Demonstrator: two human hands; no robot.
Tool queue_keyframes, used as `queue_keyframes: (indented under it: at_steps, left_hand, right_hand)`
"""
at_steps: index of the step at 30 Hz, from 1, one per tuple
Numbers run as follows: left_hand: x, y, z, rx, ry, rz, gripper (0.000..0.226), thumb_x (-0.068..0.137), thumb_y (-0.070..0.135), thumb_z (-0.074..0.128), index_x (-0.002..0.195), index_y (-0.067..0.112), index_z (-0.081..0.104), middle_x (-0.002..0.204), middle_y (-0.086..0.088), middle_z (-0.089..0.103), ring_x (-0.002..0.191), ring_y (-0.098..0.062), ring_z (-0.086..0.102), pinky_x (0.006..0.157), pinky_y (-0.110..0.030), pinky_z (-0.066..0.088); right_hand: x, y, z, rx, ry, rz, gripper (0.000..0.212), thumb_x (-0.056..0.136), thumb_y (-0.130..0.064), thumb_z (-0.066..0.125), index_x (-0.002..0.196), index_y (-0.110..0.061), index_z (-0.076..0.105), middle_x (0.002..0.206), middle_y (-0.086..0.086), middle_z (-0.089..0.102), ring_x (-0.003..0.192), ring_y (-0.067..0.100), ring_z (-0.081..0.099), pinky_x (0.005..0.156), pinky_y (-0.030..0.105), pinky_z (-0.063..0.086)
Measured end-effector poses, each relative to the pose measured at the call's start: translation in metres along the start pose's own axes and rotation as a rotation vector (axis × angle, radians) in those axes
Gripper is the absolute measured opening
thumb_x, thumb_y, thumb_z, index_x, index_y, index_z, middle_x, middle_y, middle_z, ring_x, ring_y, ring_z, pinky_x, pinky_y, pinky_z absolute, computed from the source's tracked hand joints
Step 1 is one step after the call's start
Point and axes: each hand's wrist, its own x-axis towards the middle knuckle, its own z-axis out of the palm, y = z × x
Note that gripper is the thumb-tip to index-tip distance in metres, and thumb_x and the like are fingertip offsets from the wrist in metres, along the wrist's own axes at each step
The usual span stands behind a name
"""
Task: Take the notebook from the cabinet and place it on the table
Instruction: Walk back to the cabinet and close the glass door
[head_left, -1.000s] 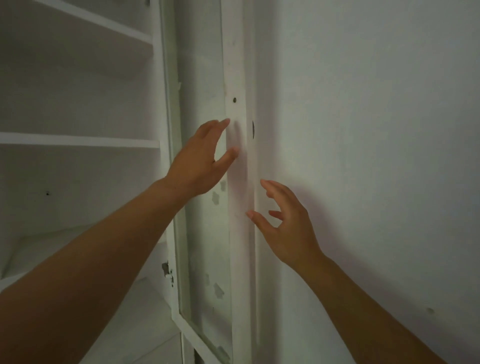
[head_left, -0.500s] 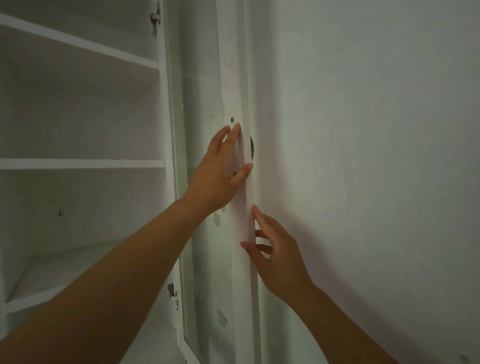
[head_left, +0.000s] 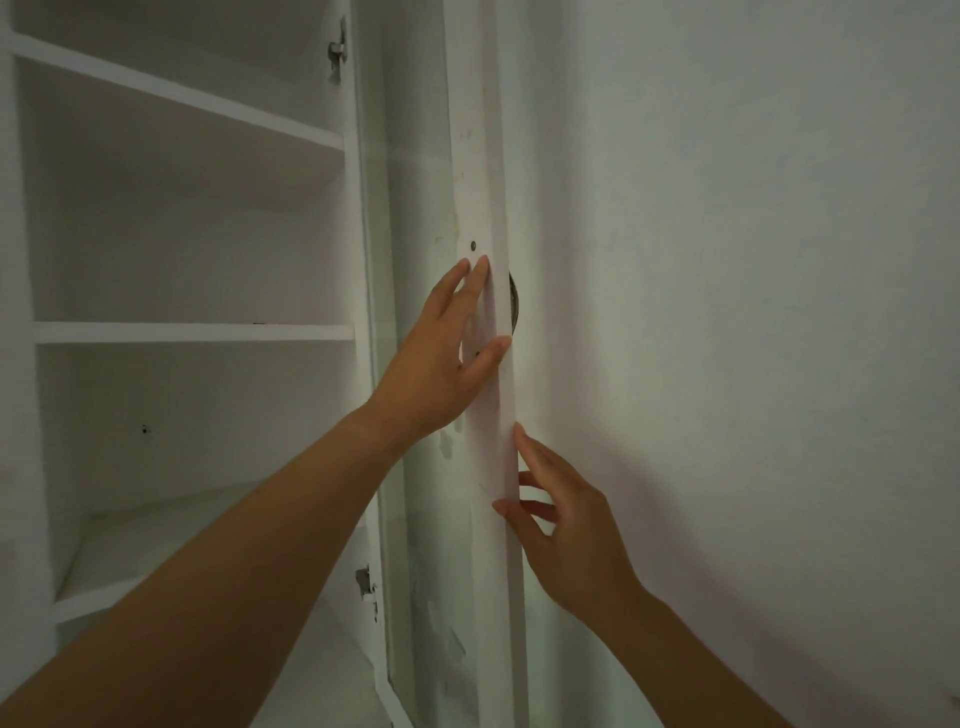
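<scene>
A: Two hands on the cabinet door (head_left: 480, 156), head view. Left hand (head_left: 441, 358) flat, grip open, on its free edge; right hand (head_left: 566, 525) open, fingers at the same edge lower down.

B: Notebook?

A: Not visible; shelves (head_left: 192, 332) look bare. Judgement: light, semi-stiff; pinch at the spine.

The cabinet (head_left: 187, 291) interior, from nine to eleven o'clock, is left open, and the bays between its white shelves (head_left: 192, 332) can be entered from the front. Passage toward twelve and six o'clock is barred by the glazed door (head_left: 415, 171), swung fully out, its frame edge (head_left: 480, 156) set almost against the wall (head_left: 727, 312). Only a narrow slot is left there, and it is taken up by the right hand (head_left: 576, 535) and the left hand (head_left: 441, 358).
</scene>
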Motion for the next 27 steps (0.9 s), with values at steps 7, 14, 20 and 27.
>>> queue_keyframes:
  at_steps: [7, 14, 20, 27]
  left_hand:
    - [-0.019, -0.012, -0.043, -0.037, -0.037, -0.009, 0.074, 0.085, 0.047, 0.048, 0.145, 0.030, 0.007, 0.155, 0.008, 0.010, 0.140, -0.017, 0.019, 0.107, -0.047, 0.034]
    - [-0.039, -0.030, -0.086, -0.070, -0.046, 0.002, 0.072, 0.086, 0.043, 0.049, 0.145, 0.031, 0.009, 0.154, 0.006, 0.017, 0.138, -0.015, 0.025, 0.107, -0.049, 0.034]
    - [-0.056, -0.049, -0.119, -0.086, -0.050, 0.019, 0.071, 0.088, 0.038, 0.052, 0.144, 0.030, 0.010, 0.153, 0.006, 0.020, 0.136, -0.014, 0.028, 0.107, -0.047, 0.035]
    - [-0.066, -0.069, -0.150, -0.131, -0.014, 0.036, 0.073, 0.087, 0.026, 0.058, 0.144, 0.027, 0.013, 0.152, 0.007, 0.022, 0.136, -0.010, 0.027, 0.107, -0.044, 0.036]
  right_hand:
    - [-0.008, -0.031, 0.027, 0.018, -0.011, -0.035, 0.054, 0.078, -0.043, 0.055, 0.123, -0.050, 0.025, 0.129, -0.026, 0.040, 0.110, 0.001, 0.053, 0.089, 0.015, 0.047]
    - [-0.016, -0.059, 0.063, 0.062, -0.036, -0.019, 0.056, 0.081, -0.043, 0.054, 0.129, -0.049, 0.024, 0.134, -0.027, 0.039, 0.116, -0.002, 0.049, 0.086, 0.010, 0.045]
    - [-0.018, -0.080, 0.097, 0.076, -0.028, -0.002, 0.058, 0.081, -0.049, 0.053, 0.132, -0.047, 0.025, 0.137, -0.022, 0.041, 0.122, 0.007, 0.048, 0.091, 0.017, 0.047]
    - [-0.021, -0.107, 0.132, 0.086, 0.001, -0.020, 0.056, 0.082, -0.041, 0.053, 0.127, -0.051, 0.022, 0.142, -0.016, 0.039, 0.126, 0.005, 0.043, 0.092, 0.012, 0.044]
